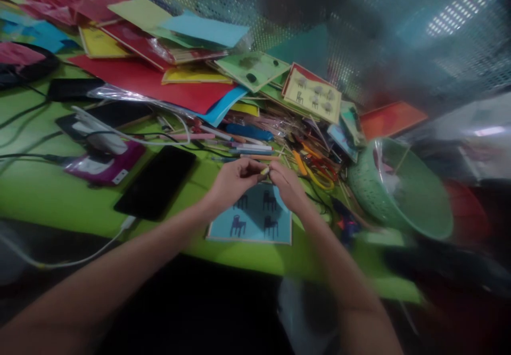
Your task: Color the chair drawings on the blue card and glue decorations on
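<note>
head view looks down on two bare hands meeting over a green tabletop (48,195). the left hand (233,182) and the right hand (288,186) come together at their fingertips, and between them sits a small yellowish piece (265,171), pinched in the grip of both hands; blur makes it too small to name more closely. the fingers of each hand are curled together on that piece, not spread.

directly beneath the grip lies a light blue card (255,219) printed with dark chair shapes, flat on the tabletop, its upper edge hidden by the hands. to the left of the grip a black phone (156,182) lies face up, with a white cable (80,256) running from its lower end. further left of it is a purple box (107,166) with white items on top.

just beyond the grip a scatter of pens and thin sticks (247,145) lies across the tabletop, and beside it, up and to the right of the grip, are orange-handled scissors (315,166). to the right of the grip a green perforated bowl (403,195) stands tilted. beyond the grip, stacked coloured paper sheets (159,81) overlap, among them a pale yellow card (313,94) with chair prints.
</note>
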### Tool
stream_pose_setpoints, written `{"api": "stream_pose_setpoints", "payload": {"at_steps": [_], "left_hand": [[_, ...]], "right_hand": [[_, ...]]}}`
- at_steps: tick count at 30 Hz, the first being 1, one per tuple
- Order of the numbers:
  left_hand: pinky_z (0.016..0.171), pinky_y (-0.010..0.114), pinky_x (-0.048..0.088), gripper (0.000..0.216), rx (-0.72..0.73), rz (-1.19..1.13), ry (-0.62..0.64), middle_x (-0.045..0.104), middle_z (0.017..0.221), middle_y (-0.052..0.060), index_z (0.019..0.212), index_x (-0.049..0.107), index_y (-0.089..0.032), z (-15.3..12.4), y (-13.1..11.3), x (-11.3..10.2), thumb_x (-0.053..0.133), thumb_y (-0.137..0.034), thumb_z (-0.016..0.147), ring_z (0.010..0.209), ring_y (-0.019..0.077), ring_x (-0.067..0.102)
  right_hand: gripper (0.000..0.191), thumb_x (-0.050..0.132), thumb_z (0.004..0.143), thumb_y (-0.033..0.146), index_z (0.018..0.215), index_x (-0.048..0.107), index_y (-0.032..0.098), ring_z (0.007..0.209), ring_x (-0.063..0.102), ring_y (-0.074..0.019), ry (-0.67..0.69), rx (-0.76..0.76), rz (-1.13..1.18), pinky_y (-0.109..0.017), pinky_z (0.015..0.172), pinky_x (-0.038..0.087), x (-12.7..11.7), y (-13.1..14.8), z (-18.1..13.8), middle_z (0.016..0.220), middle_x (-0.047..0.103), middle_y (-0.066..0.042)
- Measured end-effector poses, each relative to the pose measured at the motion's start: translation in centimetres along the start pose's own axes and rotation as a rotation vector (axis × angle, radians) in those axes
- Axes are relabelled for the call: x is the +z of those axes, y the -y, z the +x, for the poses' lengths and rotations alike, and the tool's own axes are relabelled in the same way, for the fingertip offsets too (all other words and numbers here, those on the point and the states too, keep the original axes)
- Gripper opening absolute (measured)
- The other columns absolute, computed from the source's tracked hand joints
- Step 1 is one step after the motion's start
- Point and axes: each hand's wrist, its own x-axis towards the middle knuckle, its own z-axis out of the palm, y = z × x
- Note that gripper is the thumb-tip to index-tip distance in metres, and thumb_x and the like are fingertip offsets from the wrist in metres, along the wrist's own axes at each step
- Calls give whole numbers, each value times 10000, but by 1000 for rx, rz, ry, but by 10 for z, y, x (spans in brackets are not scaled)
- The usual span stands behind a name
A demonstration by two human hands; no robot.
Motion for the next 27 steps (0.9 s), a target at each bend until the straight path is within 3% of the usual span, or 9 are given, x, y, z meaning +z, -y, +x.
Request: {"api": "stream_pose_setpoints", "payload": {"at_steps": [6,12,19,27], "left_hand": [[889,375,577,265,4,2,2,779,936,62,979,743,-173,0,-4,1,801,-340,781,873,187,709],[897,373,576,258,9,33,-16,780,957,64,981,748,-176,-1,1,1,792,-324,775,884,186,710],[907,370,574,264,40,50,-47,781,968,66,984,728,-170,2,3,2,787,-319,775,888,191,716],[903,355,563,155,153,297,-109,778,961,42,937,742,-203,-2,1,8,720,-274,801,911,210,716]], "right_hand": [[347,378,995,478,727,348,261,708,439,-186,22,-29,54,-331,672,317,-5,3,-3,715,444,20],[284,372,964,402,717,338,264,710,446,-197,6,-22,3,-337,671,309,0,0,0,712,450,11],[298,396,961,434,719,366,262,688,440,-198,-44,6,-68,-331,656,287,-3,7,-2,698,468,3],[200,484,871,317,687,454,244,650,432,-169,-147,10,-19,-310,637,298,-1,7,-3,642,474,19]]}}
